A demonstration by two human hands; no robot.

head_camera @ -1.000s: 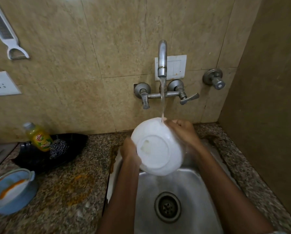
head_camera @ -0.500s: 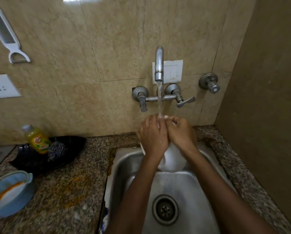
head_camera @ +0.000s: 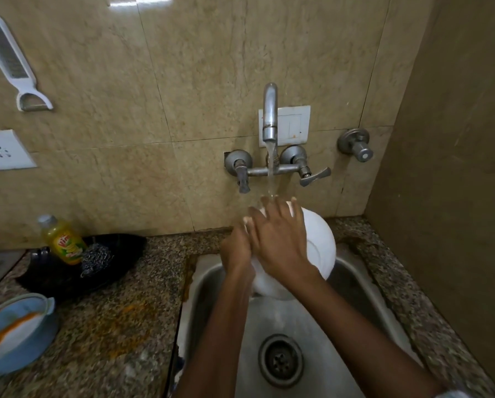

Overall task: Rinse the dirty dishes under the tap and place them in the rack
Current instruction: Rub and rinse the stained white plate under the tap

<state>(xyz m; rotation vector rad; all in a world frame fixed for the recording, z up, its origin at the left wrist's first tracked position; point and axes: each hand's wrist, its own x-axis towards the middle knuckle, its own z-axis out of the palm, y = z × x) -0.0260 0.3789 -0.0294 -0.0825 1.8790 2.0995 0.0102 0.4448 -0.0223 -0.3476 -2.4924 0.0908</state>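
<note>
Two dishes are seen in this moment, and only one is under water. At the far left, a blue dish [head_camera: 14, 334] with orange residue is left on the granite counter [head_camera: 111, 326], apparently unrinsed. Further right, a yellow soap bottle [head_camera: 64, 241] and a steel scrubber [head_camera: 95, 259] are kept in a black tray [head_camera: 120, 254] against the wall.

Over the steel sink [head_camera: 209, 282], the white bowl [head_camera: 318, 245] is held tilted on edge beneath the running tap [head_camera: 270, 113]. The left hand [head_camera: 236, 249] is placed at the bowl's left side and appears to grip it there, though its fingers are mostly hidden behind the other hand. The right hand [head_camera: 278, 239] is laid across the bowl with fingers spread and fairly straight, pressed flat on its surface, with the fingertips met by the stream of water.

The step in hand is judged to be the rinsing of this bowl. No rack is visible. For the next move, the bowl would probably need to be turned so that the remaining faces are washed, then shaken off and carried out of the sink to the rack. A firm hold is called for, since wet glazed ware is likely to be slippery.
</note>
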